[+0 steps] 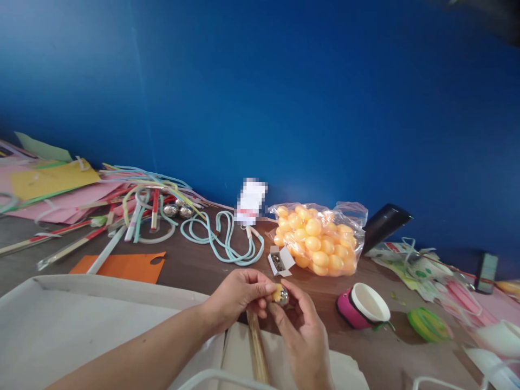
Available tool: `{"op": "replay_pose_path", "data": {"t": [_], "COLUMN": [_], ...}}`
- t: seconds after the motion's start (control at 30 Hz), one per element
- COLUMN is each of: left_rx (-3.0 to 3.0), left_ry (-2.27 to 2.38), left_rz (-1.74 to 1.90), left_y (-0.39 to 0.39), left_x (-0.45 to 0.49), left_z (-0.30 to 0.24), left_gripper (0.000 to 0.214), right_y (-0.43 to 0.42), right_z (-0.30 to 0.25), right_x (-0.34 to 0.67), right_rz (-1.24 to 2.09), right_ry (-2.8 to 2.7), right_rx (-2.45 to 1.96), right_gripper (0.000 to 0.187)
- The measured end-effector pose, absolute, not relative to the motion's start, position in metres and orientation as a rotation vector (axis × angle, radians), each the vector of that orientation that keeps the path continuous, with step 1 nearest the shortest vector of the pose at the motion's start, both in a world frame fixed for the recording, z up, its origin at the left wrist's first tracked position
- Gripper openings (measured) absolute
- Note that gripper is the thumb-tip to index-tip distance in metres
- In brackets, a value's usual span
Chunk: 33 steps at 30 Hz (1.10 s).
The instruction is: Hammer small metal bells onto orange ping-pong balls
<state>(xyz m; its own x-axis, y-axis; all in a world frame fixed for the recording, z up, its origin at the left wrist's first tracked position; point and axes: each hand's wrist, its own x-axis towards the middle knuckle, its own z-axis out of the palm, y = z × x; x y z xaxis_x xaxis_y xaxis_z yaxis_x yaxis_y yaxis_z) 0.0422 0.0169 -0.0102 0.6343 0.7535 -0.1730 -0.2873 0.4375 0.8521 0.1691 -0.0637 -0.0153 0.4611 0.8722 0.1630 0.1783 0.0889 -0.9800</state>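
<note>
Between my two hands is a small shiny silver ball, perhaps a bell, with a yellow patch [280,295] on its left side. My right hand [303,325] grips the ball from the right with thumb and fingers. My left hand [239,300] pinches at the yellow patch from the left; whether it holds a separate piece there I cannot tell. Just under the hands a wooden stick [259,352] lies over pale card. Beyond them stands a small open white box [280,261] with little metal pieces in it.
A clear bag of orange balls [317,238] lies behind the box. To the right stands a pink-and-white cup [369,303] beside green tape [429,325]. Light-blue cord [227,249], silver balls [179,209], an orange sheet [122,266] and a white tray [101,319] are at left.
</note>
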Motion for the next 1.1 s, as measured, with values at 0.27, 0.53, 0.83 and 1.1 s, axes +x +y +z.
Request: {"op": "replay_pose_path", "data": {"t": [0.27, 0.53, 0.83, 1.1], "left_rx": [0.872, 0.839, 0.87, 0.852], "left_ry": [0.547, 0.557, 0.58, 0.6], "left_rz": [0.657, 0.592, 0.547, 0.488], "left_y": [0.0185, 0.0202, 0.0217, 0.0235], "left_x": [0.0396, 0.035, 0.0359, 0.0335], "left_z": [-0.0106, -0.0065, -0.0102, -0.0071], "left_gripper": [0.023, 0.021, 0.023, 0.021], "right_y": [-0.0656, -0.0669, -0.0693, -0.0682], "right_z": [-0.0175, -0.0139, -0.014, -0.0161], "right_x": [0.1801, 0.1774, 0.1774, 0.1799], "right_rz": [0.536, 0.443, 0.426, 0.442], "right_ry": [-1.262, -1.381, -1.375, -1.384], "right_rx": [-1.591, -1.64, -1.72, -1.697], "right_gripper": [0.039, 0.041, 0.036, 0.036]}}
